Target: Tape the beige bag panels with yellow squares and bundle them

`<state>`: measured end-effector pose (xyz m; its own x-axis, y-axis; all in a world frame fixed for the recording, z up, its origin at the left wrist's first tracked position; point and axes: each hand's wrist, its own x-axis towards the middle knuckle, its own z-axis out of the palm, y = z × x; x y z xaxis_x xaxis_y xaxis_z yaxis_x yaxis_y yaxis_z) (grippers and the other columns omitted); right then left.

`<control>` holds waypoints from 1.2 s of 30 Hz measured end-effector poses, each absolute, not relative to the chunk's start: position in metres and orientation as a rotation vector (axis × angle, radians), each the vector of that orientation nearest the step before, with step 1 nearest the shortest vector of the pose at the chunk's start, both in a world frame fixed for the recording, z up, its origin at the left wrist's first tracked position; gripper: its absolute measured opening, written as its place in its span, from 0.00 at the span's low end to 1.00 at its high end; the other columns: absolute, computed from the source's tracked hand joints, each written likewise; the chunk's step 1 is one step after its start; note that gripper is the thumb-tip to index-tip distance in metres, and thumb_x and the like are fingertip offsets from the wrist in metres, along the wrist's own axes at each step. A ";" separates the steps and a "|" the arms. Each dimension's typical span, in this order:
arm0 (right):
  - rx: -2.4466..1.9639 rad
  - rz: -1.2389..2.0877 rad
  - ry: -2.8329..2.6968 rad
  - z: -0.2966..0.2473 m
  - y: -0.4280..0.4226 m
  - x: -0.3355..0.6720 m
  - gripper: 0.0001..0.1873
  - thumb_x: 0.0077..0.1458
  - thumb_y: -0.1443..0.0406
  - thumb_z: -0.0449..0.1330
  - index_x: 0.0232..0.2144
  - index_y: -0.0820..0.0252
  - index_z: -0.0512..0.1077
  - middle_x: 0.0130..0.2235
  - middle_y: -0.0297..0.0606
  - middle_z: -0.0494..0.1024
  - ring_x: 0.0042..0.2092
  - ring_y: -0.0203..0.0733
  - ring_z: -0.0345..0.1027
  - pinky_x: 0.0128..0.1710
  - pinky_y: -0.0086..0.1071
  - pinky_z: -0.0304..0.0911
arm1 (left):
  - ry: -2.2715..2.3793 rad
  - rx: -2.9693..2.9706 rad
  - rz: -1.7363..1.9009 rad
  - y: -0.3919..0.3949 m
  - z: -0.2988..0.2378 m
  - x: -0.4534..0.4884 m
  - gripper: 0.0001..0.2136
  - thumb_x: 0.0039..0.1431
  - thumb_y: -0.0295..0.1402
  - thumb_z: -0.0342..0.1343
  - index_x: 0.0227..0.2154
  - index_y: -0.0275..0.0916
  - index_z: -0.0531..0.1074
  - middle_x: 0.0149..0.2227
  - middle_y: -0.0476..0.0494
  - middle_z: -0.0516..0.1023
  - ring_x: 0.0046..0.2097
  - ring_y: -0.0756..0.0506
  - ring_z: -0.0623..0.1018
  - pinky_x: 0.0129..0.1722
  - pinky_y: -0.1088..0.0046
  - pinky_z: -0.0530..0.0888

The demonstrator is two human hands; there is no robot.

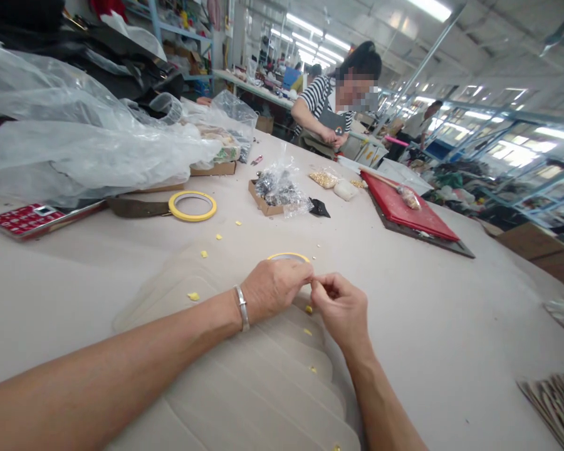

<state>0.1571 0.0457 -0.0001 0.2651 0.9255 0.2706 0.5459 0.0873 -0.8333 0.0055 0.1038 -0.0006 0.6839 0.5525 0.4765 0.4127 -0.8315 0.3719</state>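
Note:
My left hand (277, 285), with a metal bracelet at the wrist, is closed at a roll of yellow tape (289, 256), whose upper rim shows above the knuckles. My right hand (341, 304) meets it fingertip to fingertip in a pinch; whatever is between those fingers is too small to make out. Beneath both hands lie overlapping beige, rounded pieces (263, 376) spread in a fan. Small yellow tape bits (193, 296) are stuck along their edges, with several on both sides.
Farther back lie another yellow tape roll (192, 217), a red calculator (32, 219), a box of bagged metal parts (277, 191) and a red board (411, 203). Plastic bags (98, 138) heap at left. Across the table stands a co-worker (331, 113). Stacked strips (554, 404) sit at lower right.

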 end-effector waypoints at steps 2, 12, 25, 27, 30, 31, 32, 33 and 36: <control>-1.584 0.778 -1.113 0.002 0.050 0.162 0.09 0.46 0.60 0.61 0.24 0.62 0.72 0.18 0.31 0.72 0.19 0.34 0.64 0.20 0.27 0.62 | 0.720 2.648 0.979 0.102 -0.001 0.007 0.12 0.67 0.32 0.39 0.32 0.37 0.66 0.30 0.47 0.72 0.33 0.49 0.71 0.35 0.75 0.66; -1.724 1.155 -1.037 -0.011 0.054 0.208 0.17 0.40 0.57 0.67 0.26 0.68 0.75 0.21 0.35 0.75 0.20 0.30 0.66 0.22 0.24 0.66 | 1.000 2.996 0.461 0.115 -0.013 0.007 0.05 0.64 0.28 0.48 0.36 0.38 0.68 0.33 0.45 0.74 0.38 0.44 0.72 0.30 0.70 0.63; -1.985 0.626 -1.483 -0.013 0.060 0.191 0.12 0.50 0.59 0.57 0.33 0.59 0.76 0.17 0.30 0.71 0.18 0.33 0.63 0.19 0.25 0.59 | 1.008 2.974 0.370 0.114 -0.010 0.009 0.06 0.64 0.27 0.46 0.37 0.38 0.68 0.37 0.44 0.74 0.41 0.43 0.71 0.30 0.68 0.63; -1.986 0.678 -1.387 -0.015 0.059 0.196 0.16 0.49 0.57 0.59 0.40 0.58 0.73 0.18 0.29 0.70 0.18 0.34 0.64 0.17 0.25 0.58 | 1.007 2.968 0.367 0.114 -0.012 0.009 0.07 0.65 0.28 0.45 0.38 0.38 0.68 0.37 0.44 0.74 0.41 0.42 0.71 0.31 0.68 0.63; -1.887 0.887 -1.191 -0.017 0.054 0.202 0.17 0.48 0.55 0.60 0.36 0.60 0.71 0.21 0.30 0.72 0.21 0.36 0.67 0.19 0.27 0.61 | 1.000 2.974 0.370 0.115 -0.015 0.008 0.07 0.65 0.29 0.44 0.37 0.38 0.68 0.37 0.44 0.73 0.41 0.42 0.71 0.33 0.67 0.65; -1.854 0.921 -1.181 -0.018 0.052 0.202 0.15 0.49 0.55 0.60 0.34 0.61 0.71 0.22 0.31 0.73 0.22 0.36 0.67 0.20 0.27 0.62 | 0.997 2.977 0.381 0.116 -0.016 0.008 0.07 0.65 0.29 0.44 0.37 0.38 0.68 0.37 0.44 0.73 0.41 0.42 0.70 0.33 0.67 0.65; -1.836 0.905 -1.221 -0.018 0.050 0.202 0.14 0.49 0.55 0.60 0.32 0.61 0.73 0.22 0.32 0.73 0.23 0.36 0.67 0.22 0.28 0.63 | 0.994 2.976 0.392 0.117 -0.016 0.008 0.07 0.65 0.30 0.44 0.37 0.38 0.68 0.37 0.44 0.73 0.42 0.42 0.70 0.33 0.67 0.65; -1.835 0.836 -1.299 -0.019 0.049 0.201 0.13 0.50 0.56 0.60 0.30 0.61 0.74 0.22 0.32 0.74 0.24 0.36 0.67 0.24 0.28 0.63 | 0.989 2.974 0.400 0.118 -0.016 0.008 0.07 0.65 0.30 0.44 0.37 0.39 0.68 0.37 0.44 0.73 0.42 0.42 0.70 0.33 0.67 0.65; -1.877 0.525 -1.516 -0.021 0.048 0.193 0.10 0.52 0.60 0.59 0.28 0.58 0.78 0.26 0.34 0.78 0.28 0.36 0.69 0.31 0.29 0.63 | 0.939 2.963 0.434 0.117 -0.014 0.008 0.08 0.65 0.30 0.44 0.36 0.39 0.68 0.36 0.45 0.73 0.41 0.42 0.70 0.34 0.66 0.66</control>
